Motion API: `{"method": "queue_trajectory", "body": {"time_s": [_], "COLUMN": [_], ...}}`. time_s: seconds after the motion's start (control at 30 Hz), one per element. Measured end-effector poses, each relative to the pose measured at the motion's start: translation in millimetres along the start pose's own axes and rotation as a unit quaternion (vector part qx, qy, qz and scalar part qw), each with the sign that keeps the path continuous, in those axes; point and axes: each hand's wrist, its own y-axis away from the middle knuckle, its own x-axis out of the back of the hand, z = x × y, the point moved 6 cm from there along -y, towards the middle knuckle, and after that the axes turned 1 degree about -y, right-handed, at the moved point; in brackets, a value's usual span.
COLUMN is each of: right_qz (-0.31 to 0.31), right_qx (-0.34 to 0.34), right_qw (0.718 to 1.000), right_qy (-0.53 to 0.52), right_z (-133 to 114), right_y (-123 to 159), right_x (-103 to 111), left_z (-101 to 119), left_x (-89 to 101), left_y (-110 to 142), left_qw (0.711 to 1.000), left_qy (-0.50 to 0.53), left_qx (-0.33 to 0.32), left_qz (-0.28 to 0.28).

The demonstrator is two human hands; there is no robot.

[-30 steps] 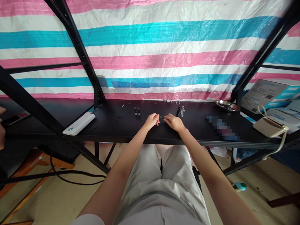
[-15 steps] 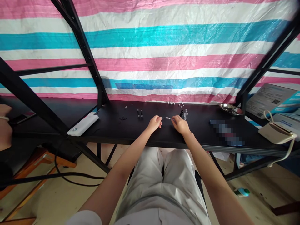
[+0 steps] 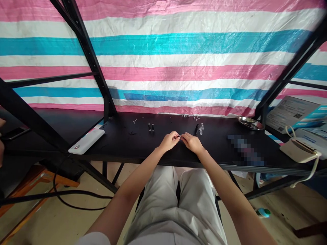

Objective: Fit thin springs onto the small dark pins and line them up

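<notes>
My left hand (image 3: 170, 141) and my right hand (image 3: 191, 142) nearly meet above the black tabletop, fingertips pinched. Between them shows a tiny pale bit of a slim clear tube (image 3: 180, 136), mostly covered by the fingers of my right hand. What my left hand pinches is too small and hidden to make out. Beyond my right hand lie several clear tubes (image 3: 201, 129) beside black pieces (image 3: 196, 129). Two short black cylinders with pale ends (image 3: 151, 127) stand to the left of my hands.
Small white pieces (image 3: 186, 116) line the back edge; black scraps (image 3: 132, 133) lie left. A white power bank (image 3: 87, 141), a metal dish (image 3: 250, 123), a blurred-out item (image 3: 245, 149) and a cream bag (image 3: 300, 149) surround the work spot. Another person's hand (image 3: 2, 143) is at far left.
My hands were apart with a thin dark piece and a clear tube stretched between them; now they have come together, hiding most of it. The view has shifted slightly.
</notes>
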Motion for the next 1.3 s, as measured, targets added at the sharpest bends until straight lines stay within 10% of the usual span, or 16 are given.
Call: {"method": "queue_trajectory", "body": {"time_s": [0.37,0.83,1.3], "right_qz": [0.037,0.092,0.05], "right_qx": [-0.045,-0.386,-0.431], "right_qw": [0.996,0.915,0.898], "right_qy": [-0.072,-0.071,-0.068], "right_z": [11.2,89.1,98.4], "right_y": [-7.0,34.6,29.6], "right_x": [4.6,17.8,6.6], "left_z": [5.6,16.2,0.7], "left_x": [18.4,24.4,27.8], "left_y": [0.8,19.6,16.9], "left_qw": [0.996,0.955,0.96], "left_qy": [-0.07,-0.29,-0.269], "left_qx": [-0.002,-0.028,-0.008], "left_qz": [0.062,0.059,0.084]}}
